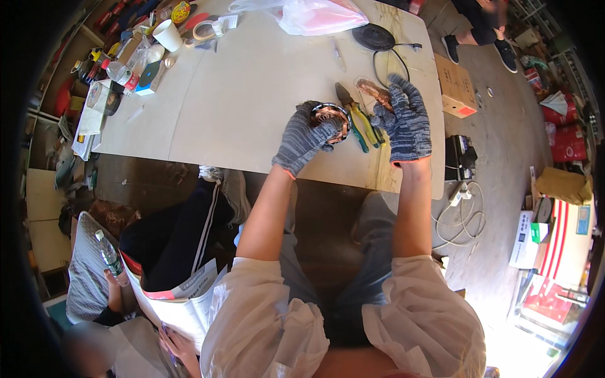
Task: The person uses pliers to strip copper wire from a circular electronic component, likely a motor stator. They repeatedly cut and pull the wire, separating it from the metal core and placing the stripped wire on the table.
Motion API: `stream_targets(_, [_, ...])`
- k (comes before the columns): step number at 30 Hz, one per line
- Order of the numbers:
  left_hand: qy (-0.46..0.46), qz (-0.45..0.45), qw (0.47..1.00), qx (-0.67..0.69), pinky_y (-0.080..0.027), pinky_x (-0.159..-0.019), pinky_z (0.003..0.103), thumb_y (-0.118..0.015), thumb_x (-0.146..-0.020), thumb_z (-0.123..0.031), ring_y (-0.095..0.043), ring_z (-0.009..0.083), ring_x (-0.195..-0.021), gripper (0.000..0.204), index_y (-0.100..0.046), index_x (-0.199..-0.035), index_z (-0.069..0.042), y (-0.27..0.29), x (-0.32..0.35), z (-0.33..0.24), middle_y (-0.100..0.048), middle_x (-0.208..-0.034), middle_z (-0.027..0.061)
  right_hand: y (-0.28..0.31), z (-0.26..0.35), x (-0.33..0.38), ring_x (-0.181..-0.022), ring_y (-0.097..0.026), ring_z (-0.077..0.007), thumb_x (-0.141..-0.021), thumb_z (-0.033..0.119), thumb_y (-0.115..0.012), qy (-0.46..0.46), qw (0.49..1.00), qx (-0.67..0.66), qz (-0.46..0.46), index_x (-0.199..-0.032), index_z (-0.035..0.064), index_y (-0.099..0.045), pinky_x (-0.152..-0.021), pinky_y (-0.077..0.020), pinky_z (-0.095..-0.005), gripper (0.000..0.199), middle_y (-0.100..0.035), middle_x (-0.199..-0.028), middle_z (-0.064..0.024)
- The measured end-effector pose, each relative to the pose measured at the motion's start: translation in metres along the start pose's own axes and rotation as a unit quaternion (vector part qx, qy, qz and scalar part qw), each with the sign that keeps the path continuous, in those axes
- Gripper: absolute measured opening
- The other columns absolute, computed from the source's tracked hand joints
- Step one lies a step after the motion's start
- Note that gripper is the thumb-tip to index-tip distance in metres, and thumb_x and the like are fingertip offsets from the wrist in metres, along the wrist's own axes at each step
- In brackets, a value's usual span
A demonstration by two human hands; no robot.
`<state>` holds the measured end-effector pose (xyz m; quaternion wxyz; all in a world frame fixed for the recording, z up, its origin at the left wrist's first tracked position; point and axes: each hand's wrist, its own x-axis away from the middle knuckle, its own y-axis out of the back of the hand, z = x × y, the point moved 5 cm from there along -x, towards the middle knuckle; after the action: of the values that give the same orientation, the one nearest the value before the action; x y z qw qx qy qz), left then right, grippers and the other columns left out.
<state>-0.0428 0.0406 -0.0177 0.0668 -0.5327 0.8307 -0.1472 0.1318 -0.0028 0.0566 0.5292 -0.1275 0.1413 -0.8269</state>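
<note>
My left hand, in a grey knitted glove, is closed round a ring-shaped motor stator with copper windings, its thumb across the coils. My right hand, gloved the same way, is raised over the table's right part with its fingers stretched out. A bundle of copper wire reaches up to the gap between its thumb and forefinger; whether they touch it I cannot tell. Between my hands lie pliers with dark jaws and yellow-green handles, partly overlapping in view with a second handled tool.
The pale table carries a black round disc with a cable, a plastic bag, a white cup, tape and bottles. A seated person with a newspaper is at my left. A cardboard box and white cable lie right.
</note>
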Motion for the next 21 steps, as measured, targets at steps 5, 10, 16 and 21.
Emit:
stream_targets(5, [0.005, 0.012, 1.000, -0.016, -0.057, -0.052, 0.028, -0.072, -0.075, -0.015, -0.064, 0.0186, -0.079, 0.051, -0.045, -0.116, 0.001, -0.004, -0.004, 0.002, -0.060, -0.098, 0.0128, 0.001, -0.009, 0.010, -0.050, -0.053, -0.0133, -0.085, 0.017, -0.063, -0.135, 0.983, -0.042, 0.115, -0.087, 0.0050, -0.058, -0.039, -0.0402, -0.0256, 0.014, -0.058, -0.069, -0.0052])
stream_targets(10, [-0.165, -0.008, 0.980, -0.107, -0.053, -0.071, 0.029, -0.071, -0.073, -0.013, -0.064, 0.0167, -0.078, 0.042, -0.052, -0.108, -0.001, -0.009, -0.004, -0.010, -0.062, -0.096, 0.0102, -0.005, 0.003, 0.034, -0.044, -0.048, -0.0112, -0.082, 0.018, -0.066, -0.191, 0.938, 0.182, 0.227, -0.078, 0.0054, -0.057, -0.037, -0.0349, -0.0235, 0.016, -0.054, -0.061, -0.0024])
stream_targets(16, [-0.157, -0.091, 0.913, -0.364, -0.051, -0.071, 0.030, -0.074, -0.065, -0.025, -0.065, 0.0221, -0.078, 0.048, -0.057, -0.104, -0.004, -0.016, 0.009, -0.016, -0.065, -0.087, 0.0110, 0.012, 0.014, 0.023, -0.058, -0.058, -0.0226, -0.084, 0.026, -0.062, -0.045, 0.787, 0.583, 0.198, -0.079, 0.0047, -0.057, -0.054, -0.0447, -0.0339, 0.022, -0.061, -0.067, -0.0100])
stream_targets(21, [-0.183, -0.114, 0.903, -0.371, -0.051, -0.071, 0.031, -0.073, -0.066, -0.025, -0.065, 0.0238, -0.079, 0.046, -0.057, -0.105, -0.005, -0.022, 0.007, -0.021, -0.065, -0.088, 0.0116, 0.006, 0.018, 0.011, -0.075, -0.061, -0.0316, -0.083, 0.032, -0.059, 0.054, 0.760, 0.646, -0.043, -0.081, 0.0031, -0.054, -0.067, -0.0463, -0.0399, 0.029, -0.064, -0.078, -0.0153])
